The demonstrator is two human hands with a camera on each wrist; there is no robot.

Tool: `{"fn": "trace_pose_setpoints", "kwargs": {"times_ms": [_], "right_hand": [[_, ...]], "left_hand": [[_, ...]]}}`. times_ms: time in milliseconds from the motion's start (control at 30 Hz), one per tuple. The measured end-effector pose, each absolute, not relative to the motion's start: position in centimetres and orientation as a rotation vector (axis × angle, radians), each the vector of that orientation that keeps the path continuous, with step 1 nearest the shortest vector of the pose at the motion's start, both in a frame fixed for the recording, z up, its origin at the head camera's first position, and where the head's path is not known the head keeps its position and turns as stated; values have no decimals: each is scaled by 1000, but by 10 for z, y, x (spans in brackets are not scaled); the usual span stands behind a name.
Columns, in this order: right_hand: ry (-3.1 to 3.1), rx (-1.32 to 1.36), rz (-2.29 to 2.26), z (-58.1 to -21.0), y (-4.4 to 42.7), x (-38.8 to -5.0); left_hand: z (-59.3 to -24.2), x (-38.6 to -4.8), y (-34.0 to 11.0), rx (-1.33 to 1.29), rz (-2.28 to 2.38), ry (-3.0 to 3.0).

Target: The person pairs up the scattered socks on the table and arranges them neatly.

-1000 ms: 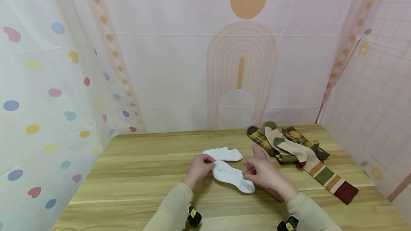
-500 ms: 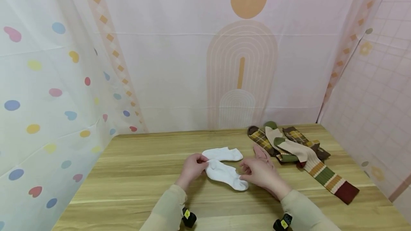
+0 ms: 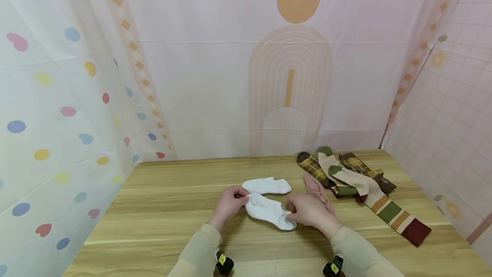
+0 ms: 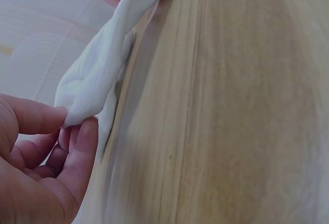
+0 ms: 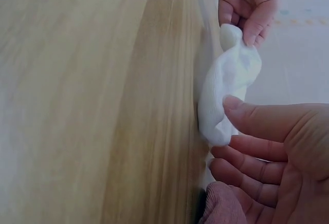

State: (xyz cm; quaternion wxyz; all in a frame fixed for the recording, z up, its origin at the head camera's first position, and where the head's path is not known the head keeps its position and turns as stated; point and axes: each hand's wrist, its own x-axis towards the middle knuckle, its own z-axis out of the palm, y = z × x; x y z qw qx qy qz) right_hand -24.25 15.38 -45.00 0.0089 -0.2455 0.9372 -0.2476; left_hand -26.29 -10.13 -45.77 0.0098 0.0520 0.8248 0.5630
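A white ankle sock (image 3: pixel 267 210) stretches between my two hands, raised a little off the table at the left end. My left hand (image 3: pixel 229 202) pinches its left end between thumb and fingertips, plain to see in the left wrist view. At the right end, my right hand (image 3: pixel 309 211) holds the sock, thumb on its near face and fingers curled behind, as the right wrist view shows. Just behind lies a second white sock (image 3: pixel 267 186), flat on the table. A pink sock (image 3: pixel 317 189) lies beside my right hand, partly covered by it.
On the right of the wooden table (image 3: pixel 165 217) lies a loose heap: brown-and-yellow plaid socks (image 3: pixel 313 166) and beige socks with green and orange stripes (image 3: pixel 390 206). A patterned curtain (image 3: pixel 207 76) rises behind the table's far edge.
Both hands have shifted slightly left with the sock. The right thumb and fingers have closed on the sock's right end; the second white sock has stayed put.
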Motion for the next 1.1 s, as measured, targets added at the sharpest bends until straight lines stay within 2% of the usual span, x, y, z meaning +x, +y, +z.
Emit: {"fn": "trace_pose_setpoints", "kwargs": {"times_ms": [433,867,1100], "right_hand": [[2968,-722,-664,-451,149,-242],[2873,-644,-1236,-447,160,-253],[2920,-515,-1340,-441,159,-258]], "left_hand": [[-461,-260,-105,135,1924,2402],[-455,-262,-109,10,2177,2158],[-448,-262,-110,-22,2280,2050]]}}
